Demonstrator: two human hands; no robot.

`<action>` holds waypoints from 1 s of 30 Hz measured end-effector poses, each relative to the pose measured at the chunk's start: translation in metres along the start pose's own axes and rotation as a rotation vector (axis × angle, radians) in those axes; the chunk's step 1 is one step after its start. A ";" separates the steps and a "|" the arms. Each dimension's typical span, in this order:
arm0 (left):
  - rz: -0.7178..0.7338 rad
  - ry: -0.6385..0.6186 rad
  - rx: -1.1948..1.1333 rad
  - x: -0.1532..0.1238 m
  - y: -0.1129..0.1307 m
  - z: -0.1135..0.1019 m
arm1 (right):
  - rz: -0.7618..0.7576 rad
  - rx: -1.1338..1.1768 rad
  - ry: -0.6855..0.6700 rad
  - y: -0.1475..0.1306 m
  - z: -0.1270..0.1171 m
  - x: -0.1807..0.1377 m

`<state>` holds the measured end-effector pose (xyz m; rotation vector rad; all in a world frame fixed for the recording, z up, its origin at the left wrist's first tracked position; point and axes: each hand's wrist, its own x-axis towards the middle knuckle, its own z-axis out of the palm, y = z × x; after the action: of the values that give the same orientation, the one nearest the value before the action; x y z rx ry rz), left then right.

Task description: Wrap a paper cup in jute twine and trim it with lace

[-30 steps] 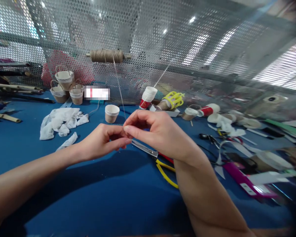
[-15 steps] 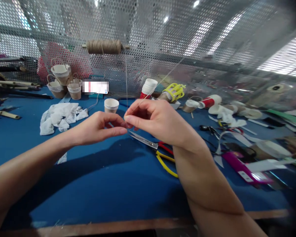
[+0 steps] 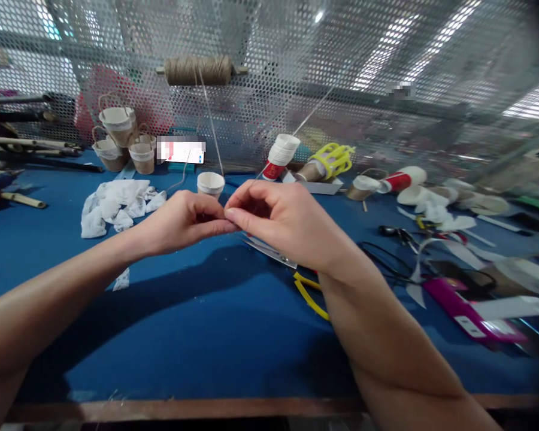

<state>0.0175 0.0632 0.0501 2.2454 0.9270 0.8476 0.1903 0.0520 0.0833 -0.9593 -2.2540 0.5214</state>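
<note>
My left hand (image 3: 186, 222) and my right hand (image 3: 285, 224) meet fingertip to fingertip above the blue tabletop, both closed in a pinch. Between them they grip thin twine (image 3: 214, 136), whose held part is hidden by the fingers. One strand runs up to a twine spool (image 3: 198, 70) on the mesh panel; another slants from my right hand up to the right. Scissors (image 3: 272, 251) with red and yellow handles lie beneath my right hand and wrist, partly covered. Just behind my left fingers stands a small paper cup (image 3: 210, 184).
Crumpled white material (image 3: 112, 203) lies at left, before small handled buckets (image 3: 117, 123). Behind my hands are stacked paper cups (image 3: 282, 152) and a yellow plastic cage (image 3: 335, 160). At right are a purple device (image 3: 471, 311), black cables and paper strips. A mesh panel (image 3: 269, 36) backs the table.
My left fingers have closed in against the right fingertips. The twine to the spool now slants from farther left on it. The whole view has shifted slightly.
</note>
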 end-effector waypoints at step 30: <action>-0.062 0.034 -0.107 0.001 -0.008 0.013 | 0.155 0.112 -0.081 0.005 0.000 0.001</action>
<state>0.0248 0.0657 0.0366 2.1062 0.9394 0.8880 0.1925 0.0565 0.0812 -1.0783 -2.2056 0.7596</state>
